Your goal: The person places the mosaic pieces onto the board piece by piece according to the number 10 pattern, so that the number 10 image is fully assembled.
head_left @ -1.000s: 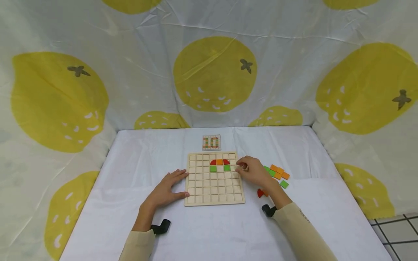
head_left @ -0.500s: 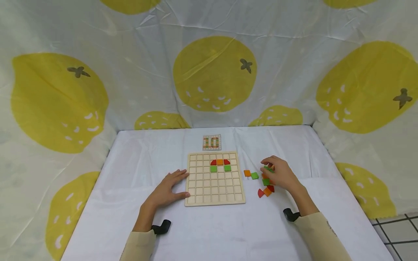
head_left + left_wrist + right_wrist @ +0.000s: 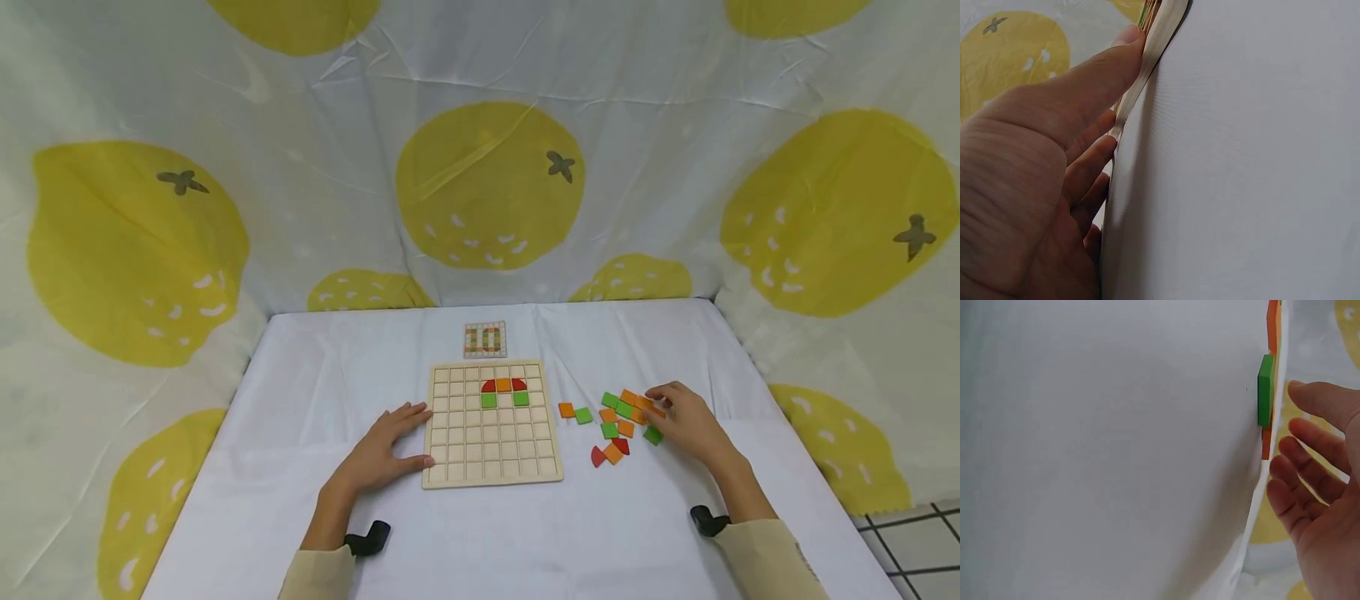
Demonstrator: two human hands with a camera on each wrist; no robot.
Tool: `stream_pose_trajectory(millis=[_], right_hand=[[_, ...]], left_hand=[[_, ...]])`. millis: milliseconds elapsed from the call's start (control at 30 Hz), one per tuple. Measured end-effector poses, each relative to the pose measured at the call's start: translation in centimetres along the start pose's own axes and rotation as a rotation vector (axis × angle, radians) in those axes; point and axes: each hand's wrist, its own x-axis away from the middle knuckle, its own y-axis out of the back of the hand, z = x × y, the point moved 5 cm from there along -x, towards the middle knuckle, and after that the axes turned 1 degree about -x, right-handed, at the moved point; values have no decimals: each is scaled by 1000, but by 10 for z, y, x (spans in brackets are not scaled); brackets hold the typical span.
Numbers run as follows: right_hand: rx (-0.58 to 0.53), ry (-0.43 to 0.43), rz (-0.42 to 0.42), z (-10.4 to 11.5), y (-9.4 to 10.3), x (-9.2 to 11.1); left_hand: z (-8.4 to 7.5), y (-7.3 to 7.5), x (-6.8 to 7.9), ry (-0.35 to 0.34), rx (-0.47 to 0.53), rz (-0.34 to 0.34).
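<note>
A wooden grid board [image 3: 495, 454] lies mid-table. Near its top sit two red quarter-round tiles [image 3: 489, 386] with an orange square [image 3: 503, 385] between them, and two green squares [image 3: 489, 401] below. My left hand [image 3: 378, 452] rests at the board's left edge, thumb and fingertips against the rim; in the left wrist view the thumb [image 3: 1110, 65] lies along that edge. My right hand [image 3: 686, 419] hovers at the right end of a loose tile group, beside a green square tile [image 3: 653, 435]. In the right wrist view its thumb and fingers [image 3: 1300, 465] stand apart with nothing between them.
Several orange and green square tiles [image 3: 609, 430] lie loose right of the board, with two red quarter-round tiles [image 3: 597, 456] nearer me. One orange tile [image 3: 566, 410] lies close to the board. A small pattern card [image 3: 485, 340] lies behind it. A lemon-print cloth [image 3: 491, 183] hangs behind the table.
My right hand has moved right from the board's right edge, across the loose tiles to their far right side. The left hand stays at the board. The head view has tilted up slightly.
</note>
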Motion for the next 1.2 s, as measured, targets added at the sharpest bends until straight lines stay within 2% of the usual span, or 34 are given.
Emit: stream_pose_trajectory(millis=[200,367,800,1200], right_hand=[[15,-7,54,-5,-2,6],[4,-26,68,-5,-3,8],[40,-12,50,-5,-10,0],[37,-96,45,-9,-5,1]], left_hand=[[1,-2,3,6,-2,-1],[0,-2,4,-2,6,-5],[2,-2,8,1,7,-1],[1,-1,1,-6,-11,-9]])
